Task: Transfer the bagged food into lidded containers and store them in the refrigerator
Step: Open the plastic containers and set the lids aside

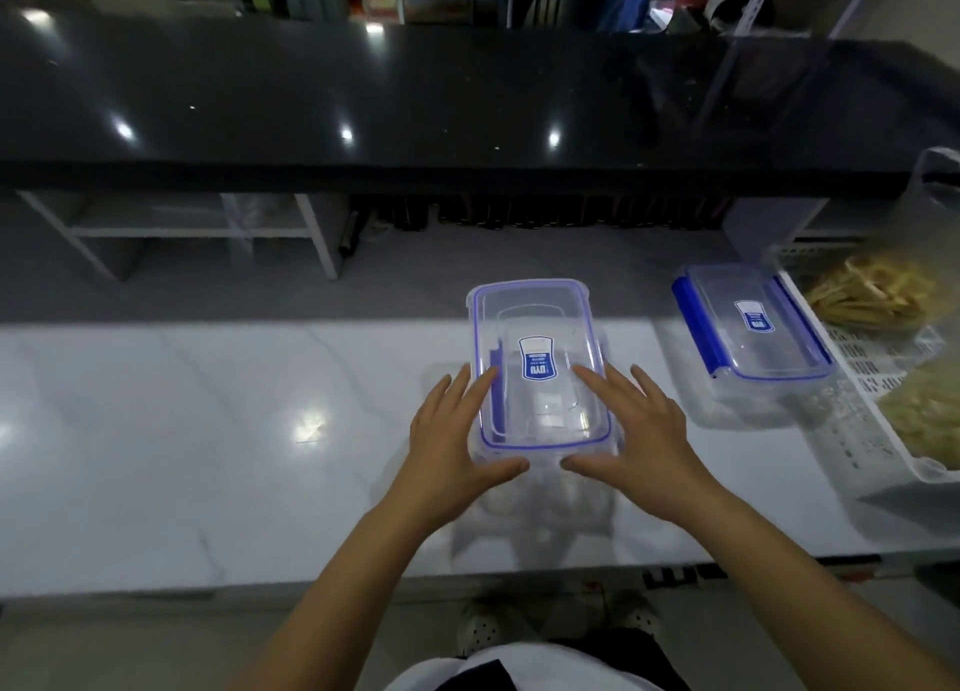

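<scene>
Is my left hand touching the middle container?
Touching. The head view shows the left hand with its fingers lying over the left rim of the container and its thumb against the near wall, no gap visible.

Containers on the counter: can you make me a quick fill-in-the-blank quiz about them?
The left hand and right hand both touch the near container, whose lid seal is ____. The second container stands to its ____. The bagged food lies in the ____ basket.
Missing words: blue, right, white.
</scene>
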Motion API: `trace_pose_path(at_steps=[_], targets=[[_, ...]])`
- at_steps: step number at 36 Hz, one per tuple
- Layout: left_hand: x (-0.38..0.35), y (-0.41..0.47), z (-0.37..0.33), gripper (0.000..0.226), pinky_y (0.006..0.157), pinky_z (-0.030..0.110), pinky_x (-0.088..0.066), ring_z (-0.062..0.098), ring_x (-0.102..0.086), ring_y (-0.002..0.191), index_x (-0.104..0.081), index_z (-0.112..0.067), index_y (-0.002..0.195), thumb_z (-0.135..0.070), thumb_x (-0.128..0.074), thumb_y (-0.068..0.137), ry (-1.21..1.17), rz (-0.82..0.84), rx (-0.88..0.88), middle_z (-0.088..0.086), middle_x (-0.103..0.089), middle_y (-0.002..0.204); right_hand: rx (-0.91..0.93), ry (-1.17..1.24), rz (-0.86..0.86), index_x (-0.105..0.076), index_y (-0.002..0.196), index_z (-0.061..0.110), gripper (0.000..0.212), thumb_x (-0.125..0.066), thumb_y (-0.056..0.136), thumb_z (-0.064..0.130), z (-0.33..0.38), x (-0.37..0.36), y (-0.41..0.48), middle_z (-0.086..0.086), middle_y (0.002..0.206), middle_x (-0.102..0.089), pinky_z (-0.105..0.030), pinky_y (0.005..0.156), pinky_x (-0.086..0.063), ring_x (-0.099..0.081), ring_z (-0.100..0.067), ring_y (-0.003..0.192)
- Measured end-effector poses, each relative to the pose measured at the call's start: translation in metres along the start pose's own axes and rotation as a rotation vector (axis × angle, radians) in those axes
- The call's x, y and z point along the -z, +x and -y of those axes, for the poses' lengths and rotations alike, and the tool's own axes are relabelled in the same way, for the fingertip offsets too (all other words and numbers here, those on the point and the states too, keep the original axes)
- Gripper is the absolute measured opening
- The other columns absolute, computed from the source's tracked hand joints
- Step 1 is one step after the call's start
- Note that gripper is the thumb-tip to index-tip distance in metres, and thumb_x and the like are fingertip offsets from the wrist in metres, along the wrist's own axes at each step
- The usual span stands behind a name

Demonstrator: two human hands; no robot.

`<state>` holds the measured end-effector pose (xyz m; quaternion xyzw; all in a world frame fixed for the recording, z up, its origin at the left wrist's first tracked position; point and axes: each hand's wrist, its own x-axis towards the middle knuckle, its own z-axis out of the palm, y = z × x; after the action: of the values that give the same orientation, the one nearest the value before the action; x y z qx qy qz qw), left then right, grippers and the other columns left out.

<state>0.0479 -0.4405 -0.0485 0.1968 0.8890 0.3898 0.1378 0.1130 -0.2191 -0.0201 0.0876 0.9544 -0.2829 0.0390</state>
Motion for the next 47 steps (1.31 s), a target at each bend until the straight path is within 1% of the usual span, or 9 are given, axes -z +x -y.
trace_pose_path(at_steps=[5,11,19,27,35,38,41,44,47], targets=[[0.043,-0.021,0.028,0.104,0.124,0.047,-0.019,0.012,-0.006,0.153,-0.018,-0.045,0.154,-0.059,-0.079,0.072,-0.022,-0.105,0.034,-0.013,-0.011,0.167,0.115,-0.183,0.03,-0.005,0.153,0.048,0.1,-0.06,0.075,0.079,0.043,-0.026,0.018,0.01,0.167,-0.01,-0.052,0.123,0.0,0.009,-0.02,0.153],[0.088,-0.049,0.083,0.106,0.117,0.056,-0.031,0.019,-0.024,0.149,-0.022,-0.041,0.155,-0.061,-0.081,0.07,0.075,-0.133,0.177,-0.012,-0.023,0.164,0.258,-0.268,0.159,0.004,0.153,0.047,0.096,-0.053,0.081,0.077,0.098,-0.082,0.038,0.003,0.168,0.001,-0.055,0.118,0.015,0.02,-0.026,0.151],[0.106,-0.085,0.145,0.106,0.121,0.045,-0.024,0.023,-0.023,0.149,-0.026,-0.043,0.154,-0.053,-0.086,0.067,0.176,-0.116,0.361,-0.006,-0.024,0.164,0.317,-0.219,0.41,0.006,0.152,0.05,0.098,-0.056,0.08,0.074,0.126,-0.158,0.053,0.001,0.168,0.002,-0.055,0.117,0.013,0.017,-0.028,0.152],[0.105,-0.091,0.175,0.113,0.115,0.049,-0.033,0.027,-0.028,0.143,-0.015,-0.043,0.155,-0.077,-0.066,0.06,0.367,-0.018,0.438,-0.005,-0.024,0.163,0.359,-0.311,0.424,0.023,0.145,0.053,0.1,-0.049,0.08,0.078,0.127,-0.193,0.051,0.001,0.166,0.02,-0.055,0.112,0.022,0.03,-0.03,0.148],[0.111,-0.083,0.148,0.115,0.123,0.048,-0.014,0.027,-0.001,0.154,-0.008,-0.044,0.157,-0.064,-0.079,0.069,0.256,-0.017,0.409,0.002,0.001,0.169,0.387,-0.266,0.347,0.007,0.151,0.051,0.091,-0.047,0.083,0.078,0.13,-0.143,0.04,0.005,0.167,0.009,-0.053,0.116,0.016,0.021,-0.023,0.151],[0.103,-0.077,0.12,0.092,0.119,0.031,-0.026,0.013,-0.019,0.15,-0.026,-0.042,0.154,-0.044,-0.08,0.079,0.003,-0.178,0.297,-0.01,-0.019,0.165,0.294,-0.092,0.212,-0.003,0.151,0.055,0.08,-0.046,0.086,0.074,0.113,-0.093,0.025,0.015,0.166,0.004,-0.047,0.122,0.007,0.015,-0.012,0.151],[0.081,-0.063,0.08,0.068,0.093,0.003,-0.037,0.003,-0.039,0.136,-0.042,-0.053,0.142,-0.032,-0.076,0.087,-0.352,-0.228,0.283,-0.026,-0.037,0.153,0.109,0.189,0.032,-0.025,0.145,0.059,0.066,-0.054,0.087,0.067,0.081,-0.041,0.007,0.027,0.159,-0.015,-0.036,0.119,-0.01,-0.005,-0.002,0.149],[0.047,-0.046,0.049,0.055,0.094,0.012,-0.041,-0.005,-0.046,0.131,-0.048,-0.058,0.134,-0.034,-0.072,0.091,-0.605,-0.113,0.281,-0.032,-0.046,0.143,-0.154,0.529,-0.134,-0.043,0.133,0.058,0.052,-0.06,0.085,0.057,0.044,-0.008,-0.008,0.04,0.139,-0.037,-0.03,0.111,-0.029,-0.033,0.002,0.136],[0.015,-0.029,0.021,0.056,0.1,0.026,-0.045,0.002,-0.049,0.131,-0.045,-0.053,0.14,-0.04,-0.069,0.091,-0.773,0.0,0.345,-0.023,-0.047,0.145,-0.431,0.834,-0.198,-0.051,0.136,0.044,0.042,-0.059,0.096,0.038,0.007,0.0,-0.018,0.016,0.143,-0.05,-0.042,0.11,-0.038,-0.045,-0.014,0.135]])
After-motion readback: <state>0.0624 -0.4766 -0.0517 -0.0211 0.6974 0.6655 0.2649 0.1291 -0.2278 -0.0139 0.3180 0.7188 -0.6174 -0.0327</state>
